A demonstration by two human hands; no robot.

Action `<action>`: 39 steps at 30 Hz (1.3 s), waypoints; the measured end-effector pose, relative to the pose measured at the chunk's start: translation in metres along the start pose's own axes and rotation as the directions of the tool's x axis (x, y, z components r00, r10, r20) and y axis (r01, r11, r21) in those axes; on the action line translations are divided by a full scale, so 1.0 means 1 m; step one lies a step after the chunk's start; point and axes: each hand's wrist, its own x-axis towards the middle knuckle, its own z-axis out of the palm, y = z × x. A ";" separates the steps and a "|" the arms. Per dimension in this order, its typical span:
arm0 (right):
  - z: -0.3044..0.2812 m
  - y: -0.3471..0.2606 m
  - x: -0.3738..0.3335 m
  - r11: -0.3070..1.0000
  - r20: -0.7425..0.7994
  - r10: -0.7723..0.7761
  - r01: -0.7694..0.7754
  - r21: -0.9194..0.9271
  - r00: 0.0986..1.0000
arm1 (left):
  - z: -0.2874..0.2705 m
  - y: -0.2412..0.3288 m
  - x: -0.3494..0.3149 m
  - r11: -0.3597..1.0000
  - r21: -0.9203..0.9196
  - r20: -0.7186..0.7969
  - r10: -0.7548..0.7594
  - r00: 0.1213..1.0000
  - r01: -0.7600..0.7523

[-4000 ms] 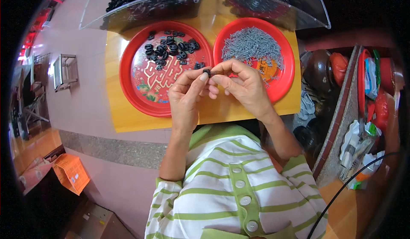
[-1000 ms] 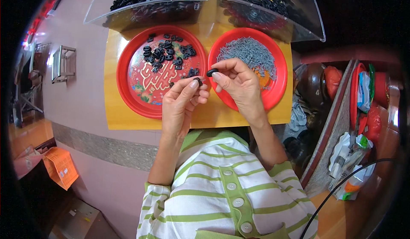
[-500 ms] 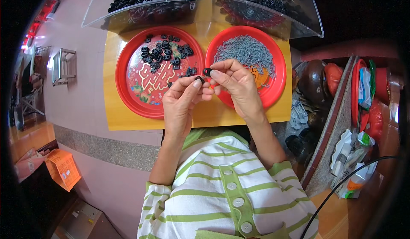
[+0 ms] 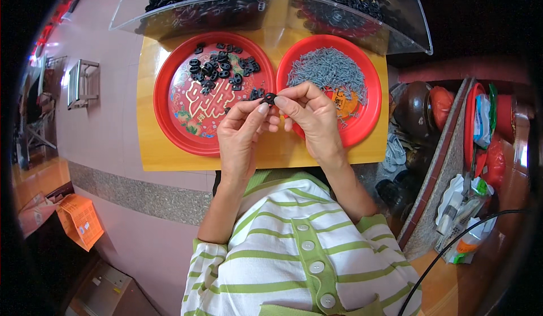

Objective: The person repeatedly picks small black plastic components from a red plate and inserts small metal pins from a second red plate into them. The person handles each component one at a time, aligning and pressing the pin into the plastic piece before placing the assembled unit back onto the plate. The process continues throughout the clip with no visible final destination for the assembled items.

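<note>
Between my fingertips, over the gap between two red trays, is a small black plastic part (image 4: 270, 98). My left hand (image 4: 244, 125) pinches it from the left with thumb and forefinger. My right hand (image 4: 308, 117) pinches at its right side; whether two pieces meet there is too small to tell. Several black plastic pieces (image 4: 209, 70) lie in the left red tray (image 4: 164, 121), which has a gold and floral pattern. The right red tray (image 4: 370, 118) holds a heap of small grey screws (image 4: 328, 70), partly behind my right hand.
Two clear plastic bins stand at the far edge of the yellow table (image 4: 153, 152): the left bin (image 4: 209, 5) is heaped with black pieces, the right bin (image 4: 362, 13) holds fewer. A metal stool (image 4: 83, 84) is on the floor at left. Jars and bags crowd the right side.
My right hand has moved left and slightly down, bringing its black piece against the one in my left hand. Before, the two pieces were apart.
</note>
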 end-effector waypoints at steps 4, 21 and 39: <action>0.001 0.004 0.000 0.999 -0.017 -0.031 0.031 -0.025 0.999 | -0.001 -0.002 0.000 1.000 -0.004 0.011 -0.014 1.000 0.014; 0.008 0.008 -0.005 0.971 0.012 -0.173 0.172 -0.168 0.985 | -0.002 0.002 -0.002 0.998 0.058 0.037 0.003 0.999 -0.005; -0.004 0.011 -0.009 0.887 0.037 -0.299 0.292 -0.358 0.954 | -0.003 0.017 0.004 0.950 0.313 0.164 -0.074 0.984 0.020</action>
